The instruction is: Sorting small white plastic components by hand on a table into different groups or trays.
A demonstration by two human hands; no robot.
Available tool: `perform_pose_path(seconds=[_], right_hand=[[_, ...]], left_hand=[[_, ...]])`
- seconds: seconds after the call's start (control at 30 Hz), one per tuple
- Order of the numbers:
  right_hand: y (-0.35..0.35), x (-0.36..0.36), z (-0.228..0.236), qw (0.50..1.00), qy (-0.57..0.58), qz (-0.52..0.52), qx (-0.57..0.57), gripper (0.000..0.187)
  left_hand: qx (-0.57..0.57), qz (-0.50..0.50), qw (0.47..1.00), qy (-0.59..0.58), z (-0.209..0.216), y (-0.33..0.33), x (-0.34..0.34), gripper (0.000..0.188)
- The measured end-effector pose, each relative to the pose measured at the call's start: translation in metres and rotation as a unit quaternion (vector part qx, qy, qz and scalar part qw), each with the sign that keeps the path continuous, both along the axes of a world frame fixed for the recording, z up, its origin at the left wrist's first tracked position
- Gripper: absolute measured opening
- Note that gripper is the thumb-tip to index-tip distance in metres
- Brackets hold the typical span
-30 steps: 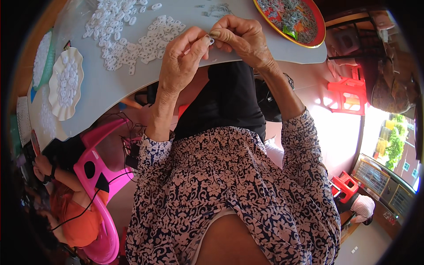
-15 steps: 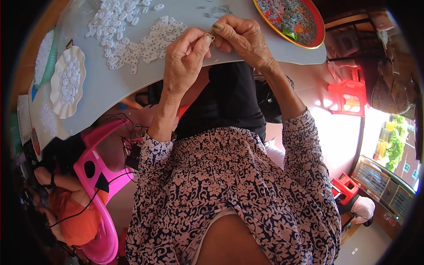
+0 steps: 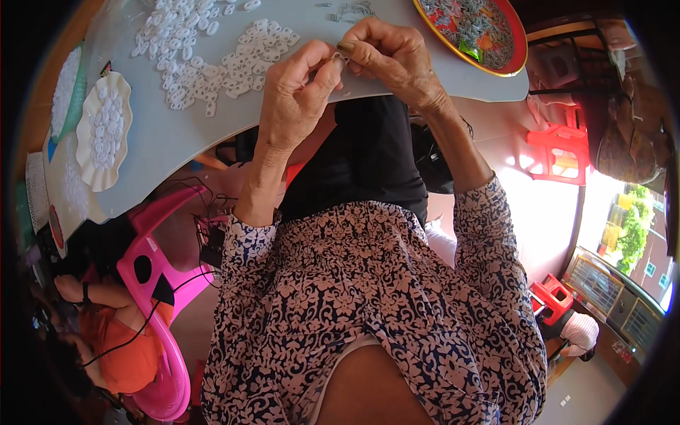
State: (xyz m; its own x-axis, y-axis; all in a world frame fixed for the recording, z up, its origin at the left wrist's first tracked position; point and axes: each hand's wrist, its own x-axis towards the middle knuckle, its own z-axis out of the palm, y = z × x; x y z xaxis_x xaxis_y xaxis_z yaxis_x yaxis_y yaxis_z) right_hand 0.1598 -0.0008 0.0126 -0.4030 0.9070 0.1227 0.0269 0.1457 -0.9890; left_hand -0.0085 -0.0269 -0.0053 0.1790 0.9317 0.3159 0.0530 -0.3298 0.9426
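Above the front edge of the grey table [image 3: 170, 134], my two hands meet fingertip to fingertip. My left hand [image 3: 299, 95] is closed, pinching a small white plastic piece [image 3: 345, 60] between thumb and forefinger. Close against it, my right hand [image 3: 394, 65] is closed too; its thumb and forefinger pinch something at the piece that the fingers hide. Left of my hands lie loose flat white plastic pieces with holes [image 3: 258, 53], and beyond them a heap of rounder white oval pieces [image 3: 173, 32]. Several small grey metal pieces [image 3: 354, 12] lie just past my fingers.
A red round tray [image 3: 520, 53] of grey metal pieces sits at the table's right. Far left are a wavy cream dish [image 3: 90, 166] of white pieces and a green container [image 3: 76, 106]. A person in orange [image 3: 131, 354] sits on a pink chair [image 3: 152, 265]. Red stools [image 3: 559, 152] stand right.
My hands stay together at nearly the same place, with the white piece turned slightly between the fingertips. The whole view has shifted a little.
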Motion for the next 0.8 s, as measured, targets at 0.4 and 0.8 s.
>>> perform_pose_path(seconds=[0.4, 0.8], right_hand=[[-0.004, -0.003, -0.003, 1.000, 0.025, -0.018, 0.007, 0.013], [0.000, -0.004, -0.008, 0.997, 0.051, -0.051, -0.041, 0.015]], left_hand=[[-0.022, 0.031, 0.998, -0.049, -0.002, -0.003, 0.005, 0.010], [0.228, 0.128, 0.877, 0.402, 0.026, 0.022, -0.131, 0.017]])
